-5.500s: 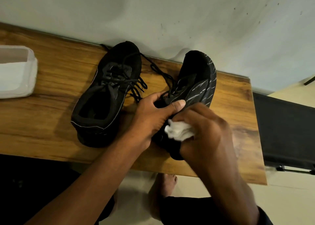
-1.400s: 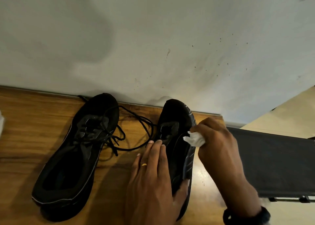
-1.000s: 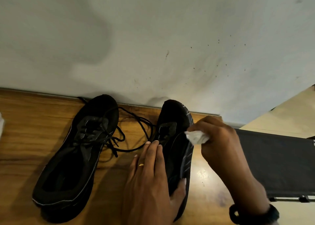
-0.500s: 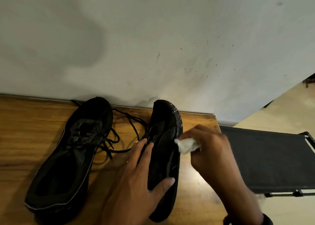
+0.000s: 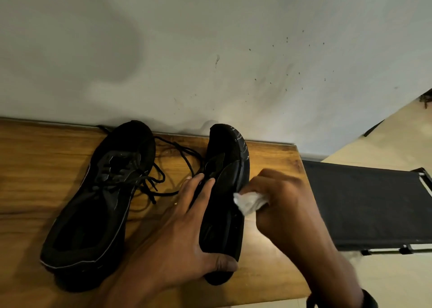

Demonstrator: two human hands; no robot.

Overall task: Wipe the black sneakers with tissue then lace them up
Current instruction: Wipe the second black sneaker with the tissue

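Note:
Two black sneakers lie on a wooden table (image 5: 35, 167). The left sneaker (image 5: 102, 205) sits upright with loose black laces (image 5: 180, 160) trailing to the right. The right sneaker (image 5: 224, 191) is tipped onto its side, sole edge facing right. My left hand (image 5: 177, 237) holds the right sneaker, fingers along its upper and thumb curled round its heel end. My right hand (image 5: 282, 205) pinches a crumpled white tissue (image 5: 249, 202) and presses it against the sneaker's right side, about mid-length.
A pale wall (image 5: 210, 50) runs right behind the table. The table's right edge lies just past my right hand. Beyond it stands a black fabric cot or stool (image 5: 364, 205) on a metal frame, over a cream floor (image 5: 397, 284).
My right hand has drawn the tissue back along the right sneaker's side, from near the toe towards the middle. My left hand's thumb has curled further round the heel.

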